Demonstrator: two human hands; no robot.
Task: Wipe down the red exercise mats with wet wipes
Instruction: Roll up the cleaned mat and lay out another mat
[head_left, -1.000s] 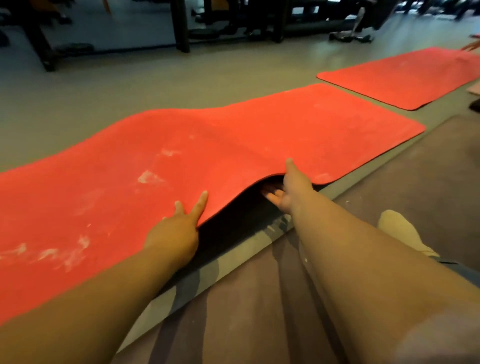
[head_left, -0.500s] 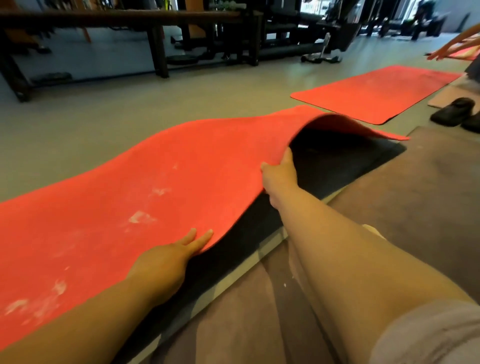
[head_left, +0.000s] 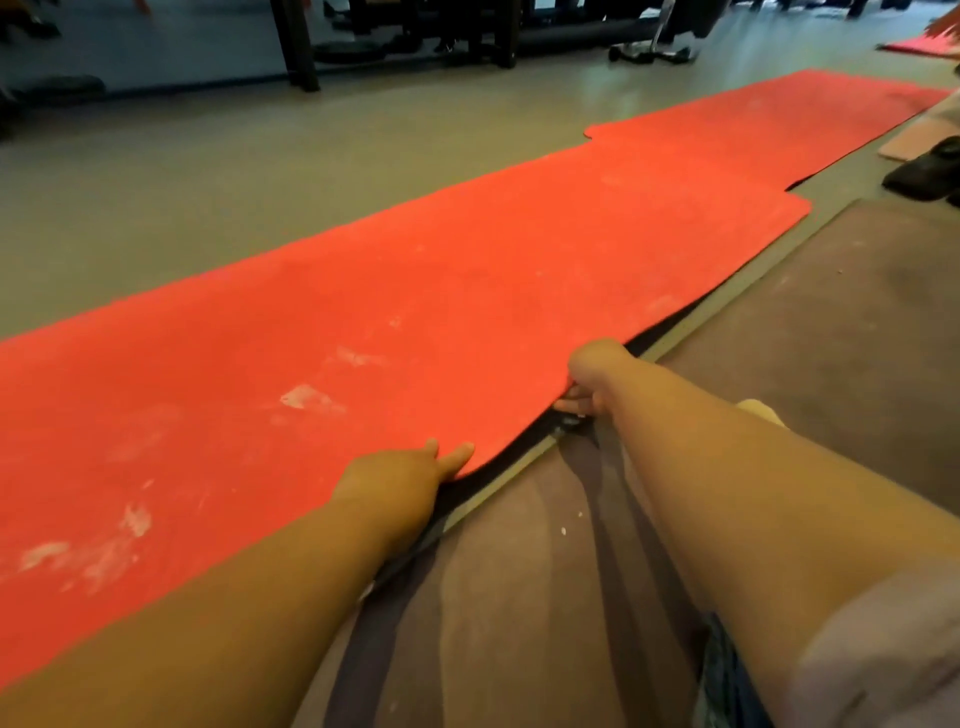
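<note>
A long red exercise mat lies flat on the floor across the view, with white smudges on its near left part. My left hand rests on the mat's near edge with straight fingers on top. My right hand grips the same edge further right, with its fingers curled under the slightly raised mat. A second red mat lies beyond the far end, and the two seem to overlap. No wet wipe is in view.
I sit on a dull purple mat along the red mat's near side. A black shoe lies at the right edge. Dark gym equipment frames and weights stand along the back. Grey floor stretches to the left.
The right half of the mat, lifted high and folded back half a second ago, now lies flat. My right hand came down with the edge. My left hand stayed on the edge.
</note>
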